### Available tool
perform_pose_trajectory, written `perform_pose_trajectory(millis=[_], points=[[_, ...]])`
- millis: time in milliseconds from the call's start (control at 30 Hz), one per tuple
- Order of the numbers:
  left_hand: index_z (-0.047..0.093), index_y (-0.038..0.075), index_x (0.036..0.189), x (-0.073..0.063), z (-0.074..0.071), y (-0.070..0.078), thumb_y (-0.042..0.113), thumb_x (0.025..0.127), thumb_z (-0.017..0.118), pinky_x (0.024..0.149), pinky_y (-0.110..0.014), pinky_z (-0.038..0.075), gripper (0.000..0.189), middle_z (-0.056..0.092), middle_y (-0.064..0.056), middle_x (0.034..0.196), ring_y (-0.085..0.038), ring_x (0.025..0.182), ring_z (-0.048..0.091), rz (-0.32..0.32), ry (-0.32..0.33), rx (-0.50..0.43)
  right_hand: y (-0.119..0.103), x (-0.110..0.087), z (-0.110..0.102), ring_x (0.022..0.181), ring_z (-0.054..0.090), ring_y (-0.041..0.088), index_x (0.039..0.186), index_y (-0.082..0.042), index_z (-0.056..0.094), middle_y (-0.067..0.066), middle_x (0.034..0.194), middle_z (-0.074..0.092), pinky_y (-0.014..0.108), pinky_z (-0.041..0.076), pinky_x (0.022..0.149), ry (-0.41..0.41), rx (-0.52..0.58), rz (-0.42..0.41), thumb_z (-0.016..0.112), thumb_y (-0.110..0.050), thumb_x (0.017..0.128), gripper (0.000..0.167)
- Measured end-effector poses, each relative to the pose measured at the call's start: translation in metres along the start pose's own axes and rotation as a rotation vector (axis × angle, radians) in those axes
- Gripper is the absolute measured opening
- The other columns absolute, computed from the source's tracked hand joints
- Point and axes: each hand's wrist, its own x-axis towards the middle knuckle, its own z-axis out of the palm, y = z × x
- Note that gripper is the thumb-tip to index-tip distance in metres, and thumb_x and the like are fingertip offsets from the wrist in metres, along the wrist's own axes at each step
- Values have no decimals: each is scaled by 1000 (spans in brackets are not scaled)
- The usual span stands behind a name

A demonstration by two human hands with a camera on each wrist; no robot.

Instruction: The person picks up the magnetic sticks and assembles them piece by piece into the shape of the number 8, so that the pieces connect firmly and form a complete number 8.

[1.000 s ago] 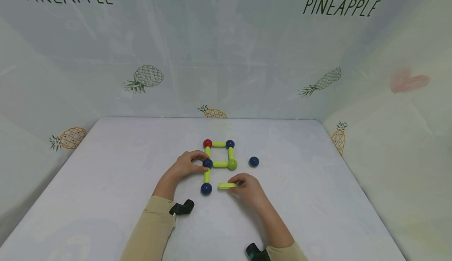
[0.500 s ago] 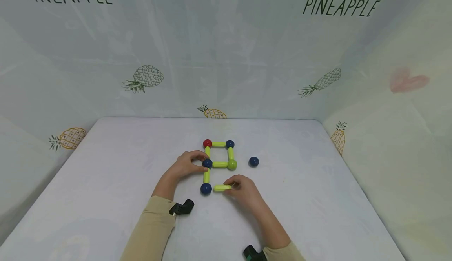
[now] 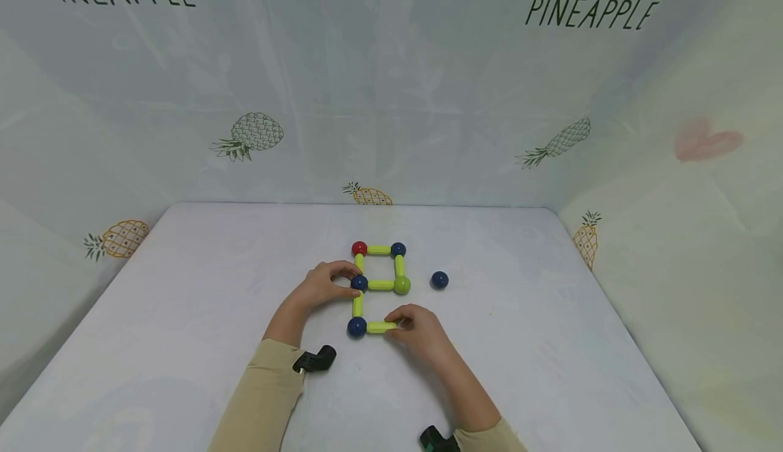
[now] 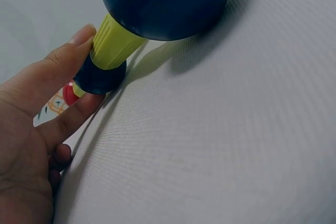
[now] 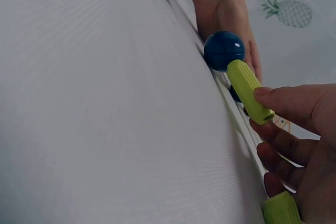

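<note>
In the head view, my left hand [image 3: 324, 283] grips the blue ball [image 3: 359, 283] at the lower left corner of a square of yellow-green rods and balls. From that ball, a rod [image 3: 357, 304] runs toward me to a nearer blue ball [image 3: 357, 327]. My right hand [image 3: 422, 333] pinches another yellow-green rod [image 3: 380, 327] between thumb and fingers; its far end touches the nearer blue ball. In the right wrist view, the end of one more yellow-green rod [image 5: 282, 209] shows by the lower fingers; I cannot tell if they hold it.
The square's other corners are a red ball [image 3: 359, 249], a blue ball [image 3: 399, 249] and a green ball [image 3: 402, 285]. A loose blue ball [image 3: 440, 280] lies to the right on the white table [image 3: 520, 343]. A printed cloth [image 3: 391, 85] hangs behind.
My right hand has moved left and slightly toward me with its rod, closing the gap to the nearer blue ball. My left hand and the square have stayed put.
</note>
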Motion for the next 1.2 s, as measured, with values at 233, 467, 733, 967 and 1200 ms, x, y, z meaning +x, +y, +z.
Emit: perform_pose_trajectory(millis=[233,467,733,967,1200], points=[[70,20,110,0,0,0,28,77,85,102,-52,36,38,66,6,100,-21,107,57,14,2,11,1,0,0,86,54,16,98,-12,72,-4,93,64,33,48,77,6,-8,-9,77,-9,83,17],[70,21,110,0,1,-1,27,75,86,101,-53,35,39,66,7,100,-21,106,56,19,3,25,0,1,1,86,54,16,99,-12,72,-4,93,64,34,48,78,2,-4,-6,77,-9,83,16],[69,24,110,0,0,0,31,75,85,103,-56,32,39,65,7,102,-22,110,53,-26,4,31,-1,1,0,87,55,15,99,-12,72,-3,95,65,35,48,79,1,0,-11,76,-8,84,16],[69,26,110,-1,-1,-1,34,75,86,105,-59,27,40,64,8,103,-24,114,48,-61,2,31,-3,1,-3,85,54,15,99,-12,73,-3,94,65,33,48,76,-10,-3,-4,76,-9,84,16],[69,26,111,-1,-1,0,34,75,85,104,-59,27,40,64,8,103,-24,113,47,-59,-6,31,-4,2,-12,85,56,15,98,-12,73,-4,93,66,32,49,74,-8,-34,17,76,-10,84,14]])
